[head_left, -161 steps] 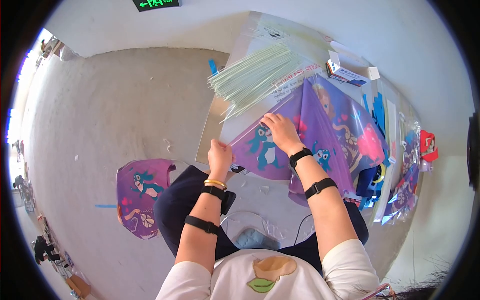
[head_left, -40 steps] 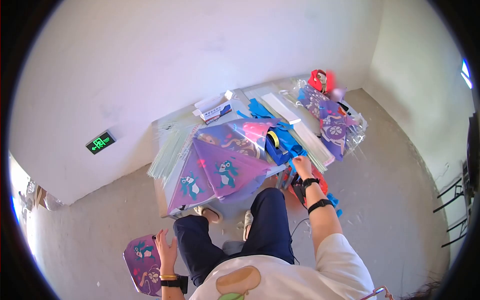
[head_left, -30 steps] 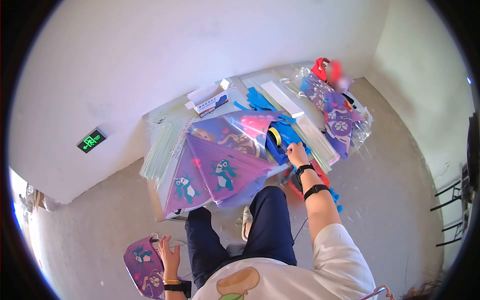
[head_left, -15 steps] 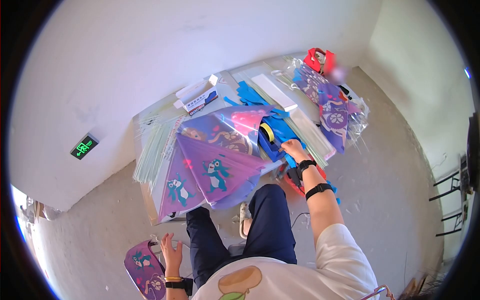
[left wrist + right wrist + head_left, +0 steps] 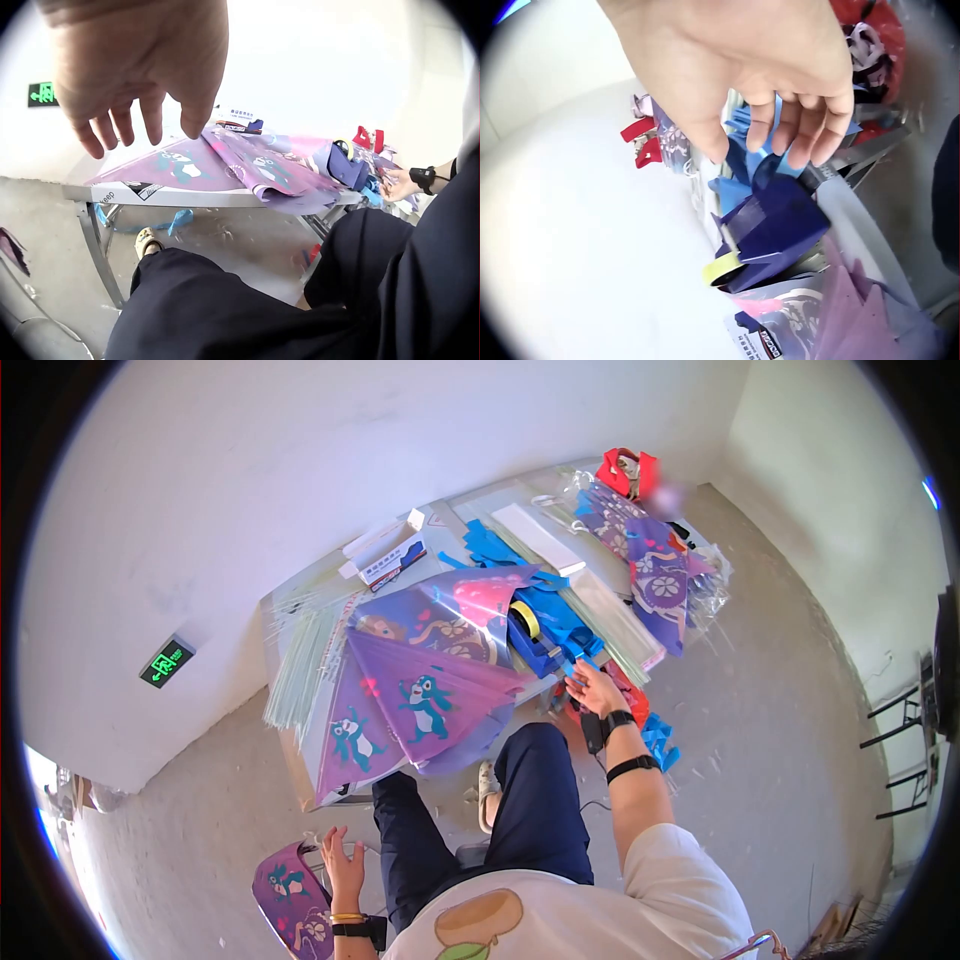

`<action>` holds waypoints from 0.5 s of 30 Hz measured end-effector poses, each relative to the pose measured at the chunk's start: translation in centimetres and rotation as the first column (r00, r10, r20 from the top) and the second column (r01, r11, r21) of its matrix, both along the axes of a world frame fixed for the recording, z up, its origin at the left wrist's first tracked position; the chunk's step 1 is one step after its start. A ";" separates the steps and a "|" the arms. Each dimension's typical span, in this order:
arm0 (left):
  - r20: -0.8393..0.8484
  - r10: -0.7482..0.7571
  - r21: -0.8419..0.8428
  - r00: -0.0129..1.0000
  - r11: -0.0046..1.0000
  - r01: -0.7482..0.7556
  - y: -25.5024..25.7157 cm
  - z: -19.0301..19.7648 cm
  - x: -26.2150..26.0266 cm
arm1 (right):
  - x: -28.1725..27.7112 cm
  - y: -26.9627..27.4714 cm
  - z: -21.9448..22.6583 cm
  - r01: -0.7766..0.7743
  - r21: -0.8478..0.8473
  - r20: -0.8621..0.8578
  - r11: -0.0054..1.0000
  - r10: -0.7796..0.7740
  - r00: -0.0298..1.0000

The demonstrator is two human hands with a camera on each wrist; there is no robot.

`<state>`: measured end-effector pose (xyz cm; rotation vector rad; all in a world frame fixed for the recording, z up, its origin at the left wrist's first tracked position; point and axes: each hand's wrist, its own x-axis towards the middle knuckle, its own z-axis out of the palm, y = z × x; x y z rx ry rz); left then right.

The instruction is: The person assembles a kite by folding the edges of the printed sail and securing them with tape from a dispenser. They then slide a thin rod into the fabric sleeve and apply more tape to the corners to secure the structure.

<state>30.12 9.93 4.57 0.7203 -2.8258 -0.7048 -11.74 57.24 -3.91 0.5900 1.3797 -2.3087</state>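
Beside the blue tape dispenser (image 5: 535, 650) with its yellow roll, the right hand (image 5: 598, 692) hovers at the table's near edge, fingers loosely bent. In the right wrist view that hand (image 5: 750, 75) is over blue strips (image 5: 731, 191), close to the dispenser (image 5: 780, 217); nothing shows gripped, and contact with the strips is unclear. Purple printed sheets (image 5: 425, 705) lie across the table. The left hand (image 5: 344, 868) is spread by the person's left leg, next to another printed purple piece (image 5: 285, 885); the left wrist view shows this hand (image 5: 142, 56) empty.
Thin pale sticks (image 5: 305, 660) lie at the table's left, an opened box (image 5: 392, 560) behind the sheets. Long clear packs (image 5: 615, 625) and wrapped purple prints (image 5: 660, 585) are on the right. Below the right edge sits a red bag (image 5: 625, 690).
Both hands have left the purple sheet they were on at first. The right hand went to the dispenser's side, and its pinched fingers have since loosened; the left dropped beside the leg. The head view shifted.
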 end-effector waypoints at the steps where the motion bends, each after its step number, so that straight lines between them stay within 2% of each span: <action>1: 0.001 -0.007 -0.011 1.000 1.000 0.007 0.0 -0.4 0.0 | 1.0 0.5 -0.1 0.108 -0.109 0.072 0.988 -0.101 0.992; 2: -0.001 -0.009 -0.009 1.000 1.000 0.009 0.2 -0.5 -0.2 | 1.5 0.4 -1.4 0.174 -0.105 0.116 0.979 -0.162 0.980; 3: 0.006 -0.015 0.009 1.000 1.000 0.015 0.3 -0.7 -0.2 | 1.3 0.7 -2.4 0.175 -0.104 0.115 0.979 -0.163 0.980; 6: 0.026 -0.021 0.040 0.999 0.999 0.020 0.9 -0.4 -0.6 | 2.1 -0.8 -1.9 0.029 -0.167 0.082 0.985 -0.016 0.997; 9: 0.033 -0.023 0.044 0.999 0.999 0.022 0.9 -0.1 -0.9 | 0.9 -2.4 -2.6 0.030 -0.152 0.062 0.988 -0.021 0.998; 15: 0.026 -0.023 0.030 0.999 0.999 0.022 0.7 -0.9 -0.2 | -0.3 -3.7 -2.9 0.138 -0.173 0.098 0.975 -0.123 0.988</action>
